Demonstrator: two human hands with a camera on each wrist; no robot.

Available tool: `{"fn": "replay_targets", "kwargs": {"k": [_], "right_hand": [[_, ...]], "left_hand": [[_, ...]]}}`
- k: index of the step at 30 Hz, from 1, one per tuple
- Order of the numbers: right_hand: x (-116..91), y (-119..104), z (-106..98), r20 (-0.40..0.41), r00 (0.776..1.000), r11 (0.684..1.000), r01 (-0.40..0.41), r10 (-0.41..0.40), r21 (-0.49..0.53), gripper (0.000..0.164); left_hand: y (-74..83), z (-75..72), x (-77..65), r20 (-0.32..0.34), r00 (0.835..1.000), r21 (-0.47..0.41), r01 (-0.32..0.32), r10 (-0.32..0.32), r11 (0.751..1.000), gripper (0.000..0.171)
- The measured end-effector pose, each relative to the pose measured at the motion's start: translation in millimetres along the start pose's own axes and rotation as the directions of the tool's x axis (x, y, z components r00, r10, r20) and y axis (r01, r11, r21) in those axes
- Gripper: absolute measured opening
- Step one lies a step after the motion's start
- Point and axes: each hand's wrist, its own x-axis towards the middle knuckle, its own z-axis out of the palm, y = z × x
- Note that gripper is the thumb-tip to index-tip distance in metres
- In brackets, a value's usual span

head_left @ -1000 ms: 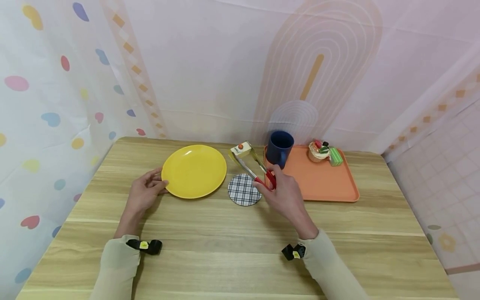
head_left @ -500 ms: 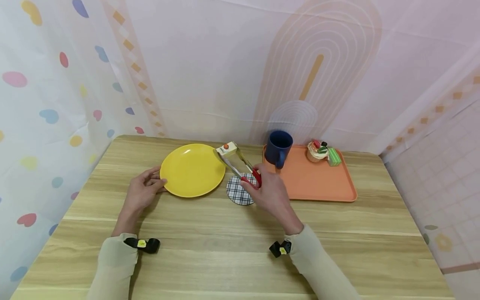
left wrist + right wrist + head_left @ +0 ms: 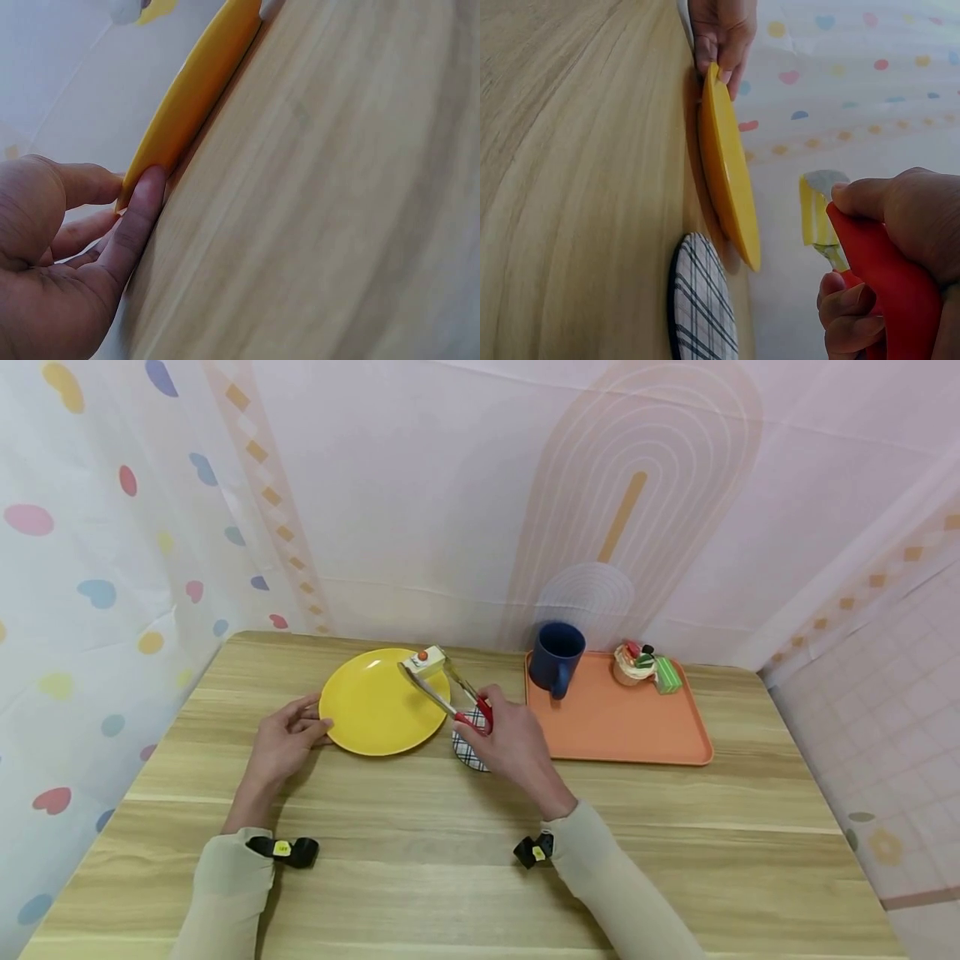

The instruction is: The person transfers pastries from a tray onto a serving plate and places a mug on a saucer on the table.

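Observation:
My left hand (image 3: 285,743) holds the left rim of the round yellow plate (image 3: 375,714) lying on the table. In the left wrist view, thumb and fingers (image 3: 146,195) pinch the plate's edge. Red-handled metal tongs (image 3: 484,708) are in my right hand (image 3: 513,739). Between the tongs' tips is a small white-and-yellow cake piece (image 3: 429,665) with an orange-red topping. From the head view, the cake appears over the plate's right back part. The right wrist view shows the cake piece (image 3: 810,217) apart from the plate (image 3: 724,165).
A round plaid coaster (image 3: 469,752), partly hidden by my right hand, lies right of the plate. The orange tray (image 3: 622,731) on the right bears a dark blue mug (image 3: 557,656), a cupcake (image 3: 632,668) and a green striped cake piece (image 3: 667,677). A curtain hangs behind the table.
My right hand has moved left with the tongs and cake piece, from above the coaster area to the plate's right side. The left hand stays at the plate's rim.

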Motion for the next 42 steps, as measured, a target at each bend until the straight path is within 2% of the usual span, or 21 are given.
{"fn": "replay_targets", "kwargs": {"k": [8, 25, 42], "right_hand": [[8, -6, 13, 0.036, 0.999, 1.000, 0.007, -0.006, -0.013, 0.051], [28, -22, 31, 0.101, 0.995, 0.999, 0.019, -0.015, -0.031, 0.050], [52, -35, 51, 0.143, 0.989, 0.991, 0.045, -0.027, -0.128, 0.052]], "left_hand": [[3.0, 0.1, -1.7, -0.012, 1.000, 0.002, 0.013, -0.013, 1.000, 0.060], [1.9, 0.8, -2.1, -0.006, 1.000, -0.001, -0.004, 0.004, 1.000, 0.059], [2.1, 0.3, -2.2, -0.003, 1.000, -0.008, 0.009, -0.009, 1.000, 0.059]]}}
